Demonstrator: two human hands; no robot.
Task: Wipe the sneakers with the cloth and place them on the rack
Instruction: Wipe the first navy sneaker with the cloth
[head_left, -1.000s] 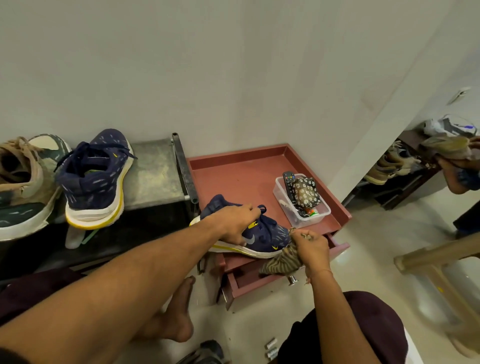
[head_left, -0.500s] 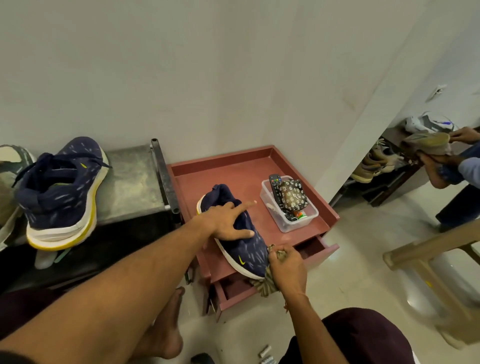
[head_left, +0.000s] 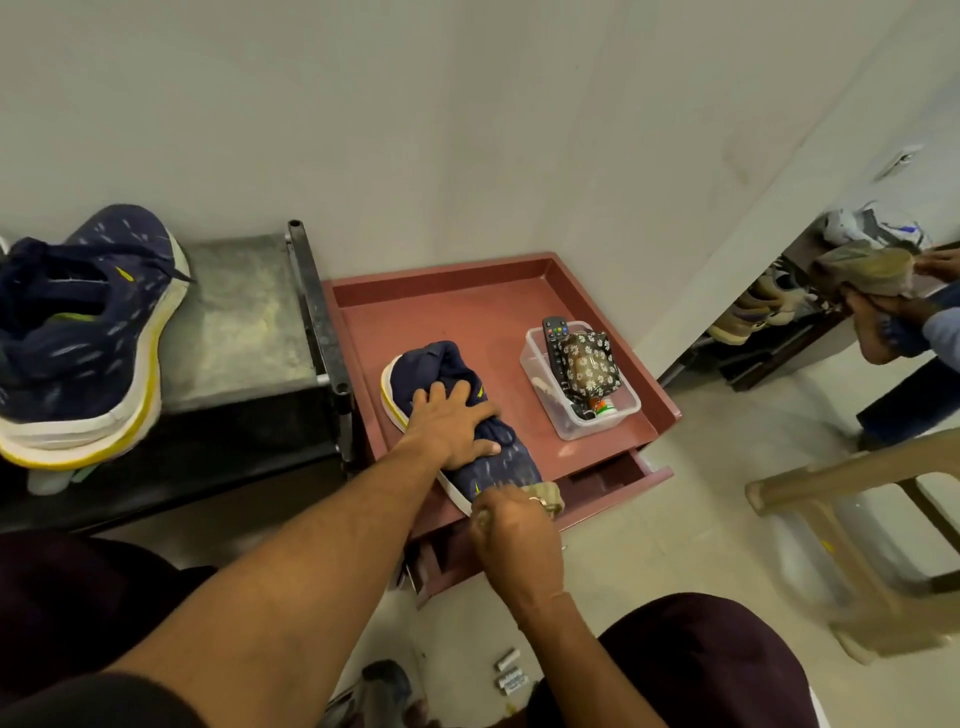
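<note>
1. The navy sneaker (head_left: 511, 460) lies on the red cabinet top (head_left: 441, 273), which has a raised rim like a tray. Its toe points toward us, and the white sole with a yellow line shows along the left side.
2. Our left hand (head_left: 452, 421) rests flat on the middle of the sneaker. The fingers are straight and spread, so it presses and does not grip.
3. Our right hand (head_left: 514, 540) is closed around the cloth (head_left: 545, 496), a crumpled olive-beige piece at the toe. This hand is a little blurred.
4. We judge the sneaker as light. The knit upper looks soft and should give under the fingers, while the thick foam sole looks firmer.
5. For lifting, the heel collar or the middle of the sole seems the best place to hold.
6. The red top looks smooth, so the sneaker may slide during wiping.
7. The second sneaker (head_left: 88, 338) already stands on the rack (head_left: 244, 322), a dull grey metal shelf with a black tube frame.
</note>
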